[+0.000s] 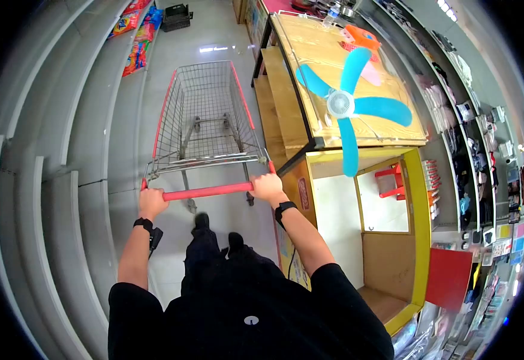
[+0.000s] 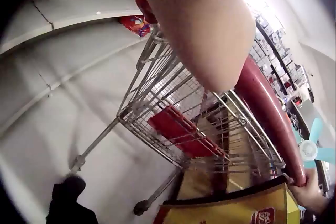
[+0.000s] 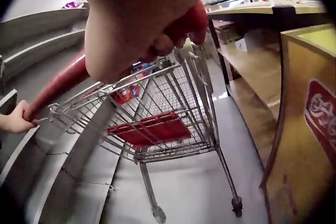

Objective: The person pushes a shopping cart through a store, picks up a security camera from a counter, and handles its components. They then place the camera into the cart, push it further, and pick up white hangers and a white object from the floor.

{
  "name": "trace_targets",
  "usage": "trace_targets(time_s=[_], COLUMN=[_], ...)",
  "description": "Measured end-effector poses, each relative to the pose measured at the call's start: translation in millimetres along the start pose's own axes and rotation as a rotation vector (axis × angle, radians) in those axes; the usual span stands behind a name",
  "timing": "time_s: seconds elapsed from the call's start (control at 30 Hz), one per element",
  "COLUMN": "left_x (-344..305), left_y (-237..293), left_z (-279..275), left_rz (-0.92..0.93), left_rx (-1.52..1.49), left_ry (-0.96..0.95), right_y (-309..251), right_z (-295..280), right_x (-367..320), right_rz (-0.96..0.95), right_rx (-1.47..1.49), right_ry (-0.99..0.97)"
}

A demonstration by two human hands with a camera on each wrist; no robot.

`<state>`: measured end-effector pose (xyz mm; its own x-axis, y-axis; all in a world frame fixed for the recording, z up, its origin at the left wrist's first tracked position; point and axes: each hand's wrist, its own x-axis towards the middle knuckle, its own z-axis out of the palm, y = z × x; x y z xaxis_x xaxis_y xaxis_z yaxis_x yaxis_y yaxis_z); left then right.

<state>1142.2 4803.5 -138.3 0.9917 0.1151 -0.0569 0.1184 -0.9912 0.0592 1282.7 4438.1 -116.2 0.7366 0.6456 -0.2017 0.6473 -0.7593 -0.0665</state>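
Note:
A wire shopping cart stands in the aisle ahead of me, its basket empty. My left hand grips the left end of the red handle bar. At the bar's right end my right hand is wrapped round it. In the left wrist view the bar runs away to the right hand, with the basket's red seat flap below. The right wrist view shows my fingers curled over the bar and the left hand far along it.
Empty grey shelves line the left side, with snack packets further up. A wooden counter with a blue fan and a yellow-framed cabinet stand close on the right, near the cart's right corner. Stocked racks run along the far right.

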Motion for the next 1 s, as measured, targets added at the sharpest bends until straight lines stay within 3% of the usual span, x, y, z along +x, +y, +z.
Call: trace_targets(time_s=[0.2,0.47,0.8,1.0], left_x=[95,219,364,465], left_y=[-47,-96,-134,-156], left_z=[-10,-23,-24,-18], left_rz=[0.040,0.058,0.101,0.048], left_rx=[-0.017,-0.045,0.021,0.048], left_ry=[0.013,-0.006,0.025,0.013], right_y=[11,28,80,123], right_z=[-5,-52,-65,-76], right_x=[89,202,336,440], right_rz=[0.031,0.150,0.085,0.074], right_rx=[-0.018,-0.035,-0.023,0.044], right_ry=[0.092,-0.094,0.077,0.073])
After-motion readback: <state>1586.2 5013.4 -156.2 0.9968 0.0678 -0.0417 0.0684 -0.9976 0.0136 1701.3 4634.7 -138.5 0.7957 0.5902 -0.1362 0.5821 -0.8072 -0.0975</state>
